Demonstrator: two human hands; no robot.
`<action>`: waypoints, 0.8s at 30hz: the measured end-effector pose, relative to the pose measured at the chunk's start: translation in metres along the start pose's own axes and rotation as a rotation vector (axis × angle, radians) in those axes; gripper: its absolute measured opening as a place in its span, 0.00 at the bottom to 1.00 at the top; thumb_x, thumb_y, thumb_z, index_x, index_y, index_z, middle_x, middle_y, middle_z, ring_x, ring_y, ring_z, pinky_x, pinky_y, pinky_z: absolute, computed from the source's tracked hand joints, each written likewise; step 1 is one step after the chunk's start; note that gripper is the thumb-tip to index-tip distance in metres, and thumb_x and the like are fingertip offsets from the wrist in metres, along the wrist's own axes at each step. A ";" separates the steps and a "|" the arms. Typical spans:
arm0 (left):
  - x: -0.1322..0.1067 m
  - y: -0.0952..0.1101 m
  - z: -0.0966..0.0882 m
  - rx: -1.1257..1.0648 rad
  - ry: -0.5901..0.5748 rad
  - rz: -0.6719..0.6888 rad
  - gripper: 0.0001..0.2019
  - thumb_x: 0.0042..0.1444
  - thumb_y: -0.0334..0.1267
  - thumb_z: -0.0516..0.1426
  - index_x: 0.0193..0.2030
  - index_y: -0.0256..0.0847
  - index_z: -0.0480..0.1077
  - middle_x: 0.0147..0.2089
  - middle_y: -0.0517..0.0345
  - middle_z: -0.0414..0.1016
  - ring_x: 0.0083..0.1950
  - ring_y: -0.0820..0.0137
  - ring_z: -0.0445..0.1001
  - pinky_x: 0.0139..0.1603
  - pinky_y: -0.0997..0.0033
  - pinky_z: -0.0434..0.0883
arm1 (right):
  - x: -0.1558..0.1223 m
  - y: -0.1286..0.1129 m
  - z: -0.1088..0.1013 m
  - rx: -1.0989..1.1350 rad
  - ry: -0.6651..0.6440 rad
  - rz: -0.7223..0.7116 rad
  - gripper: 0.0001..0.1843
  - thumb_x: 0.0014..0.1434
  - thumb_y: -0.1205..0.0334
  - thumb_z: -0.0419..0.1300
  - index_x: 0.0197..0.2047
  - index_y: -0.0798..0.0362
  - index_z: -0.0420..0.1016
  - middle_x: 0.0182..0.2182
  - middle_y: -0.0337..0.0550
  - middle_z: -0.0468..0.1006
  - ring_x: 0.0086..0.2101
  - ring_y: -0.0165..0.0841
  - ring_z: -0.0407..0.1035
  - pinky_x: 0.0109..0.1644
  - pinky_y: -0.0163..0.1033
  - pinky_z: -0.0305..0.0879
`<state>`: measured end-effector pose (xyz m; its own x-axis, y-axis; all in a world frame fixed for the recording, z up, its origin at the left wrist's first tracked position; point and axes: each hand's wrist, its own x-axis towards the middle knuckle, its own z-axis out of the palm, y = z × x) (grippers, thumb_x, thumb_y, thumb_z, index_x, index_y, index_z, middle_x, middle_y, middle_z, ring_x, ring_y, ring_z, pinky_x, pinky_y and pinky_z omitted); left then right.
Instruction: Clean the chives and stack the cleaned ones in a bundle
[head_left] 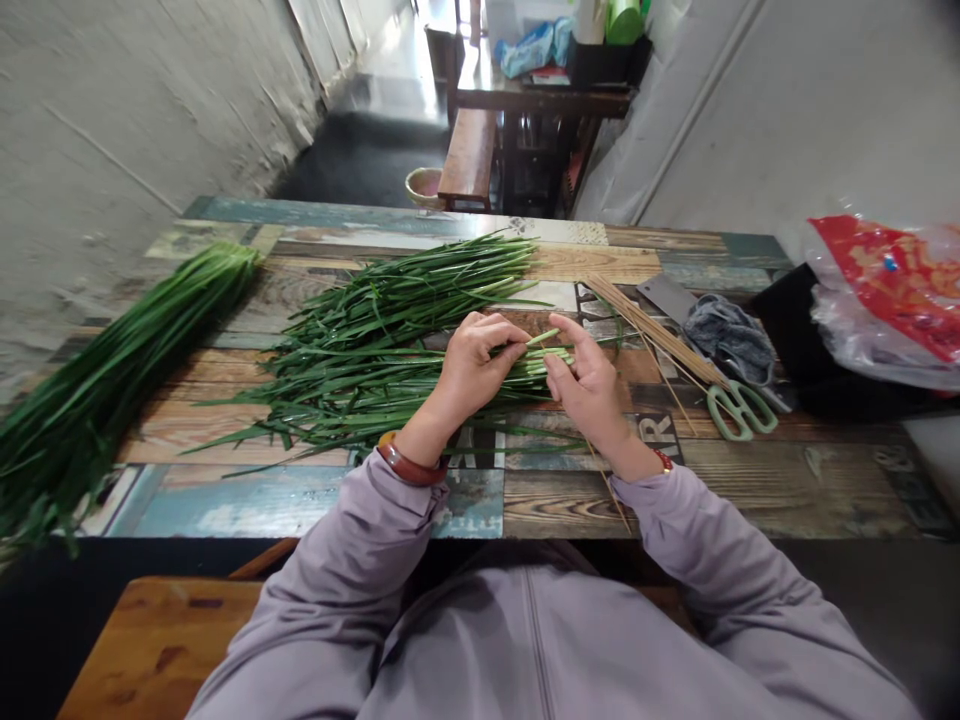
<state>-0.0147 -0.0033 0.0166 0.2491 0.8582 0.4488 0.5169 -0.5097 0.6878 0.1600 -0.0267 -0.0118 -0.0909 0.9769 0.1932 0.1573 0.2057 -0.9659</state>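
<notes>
Garlic chives [367, 385] lie in a loose, spread bunch in front of me, pale stem ends to the right. My left hand [484, 360] is over these stems, its thumb and forefinger pinched on a single chive stalk [543, 338]. Close to the stalk's tip is my right hand [589, 385], forefinger and thumb apart, the thumb beside the pale ends of the lower chives. A thin bamboo skewer [611, 492] shows below the right wrist; its upper part is hidden. Behind lies another layer of chives [442, 275].
A big chive bundle [142, 340] occupies the table's left end. To the right are bamboo skewers [652, 330], green-handled scissors [741, 410], a grey cloth [729, 338] and a red-and-clear plastic bag [892, 300]. A bench [469, 155] and basket [424, 187] stand beyond the table.
</notes>
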 end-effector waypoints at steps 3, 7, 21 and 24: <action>0.001 -0.002 0.000 0.006 -0.019 0.002 0.06 0.60 0.33 0.59 0.36 0.40 0.78 0.35 0.58 0.79 0.38 0.69 0.70 0.47 0.65 0.63 | 0.000 -0.002 -0.001 -0.007 -0.010 -0.009 0.26 0.65 0.50 0.57 0.64 0.48 0.64 0.19 0.30 0.63 0.17 0.27 0.60 0.22 0.35 0.58; 0.001 -0.005 0.000 -0.004 -0.045 0.017 0.06 0.61 0.34 0.59 0.36 0.40 0.78 0.36 0.57 0.79 0.39 0.68 0.71 0.48 0.65 0.63 | 0.000 -0.002 0.000 0.029 -0.023 -0.023 0.23 0.65 0.50 0.58 0.60 0.48 0.65 0.19 0.28 0.63 0.17 0.26 0.59 0.22 0.34 0.56; -0.002 -0.002 -0.001 -0.110 -0.261 -0.075 0.15 0.65 0.42 0.53 0.51 0.37 0.75 0.49 0.49 0.81 0.48 0.65 0.77 0.51 0.68 0.70 | 0.006 -0.001 -0.003 0.156 -0.054 0.025 0.25 0.67 0.37 0.48 0.52 0.49 0.65 0.17 0.28 0.64 0.15 0.25 0.57 0.19 0.33 0.50; -0.001 -0.004 -0.003 -0.093 -0.280 -0.104 0.13 0.64 0.41 0.54 0.42 0.37 0.77 0.40 0.53 0.82 0.41 0.67 0.77 0.44 0.70 0.69 | 0.005 -0.003 -0.005 0.172 -0.076 0.041 0.29 0.66 0.34 0.47 0.56 0.49 0.64 0.18 0.31 0.67 0.15 0.26 0.58 0.19 0.34 0.52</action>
<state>-0.0192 -0.0026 0.0152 0.4213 0.8829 0.2072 0.4777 -0.4103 0.7769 0.1639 -0.0220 -0.0073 -0.1631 0.9758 0.1455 -0.0071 0.1464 -0.9892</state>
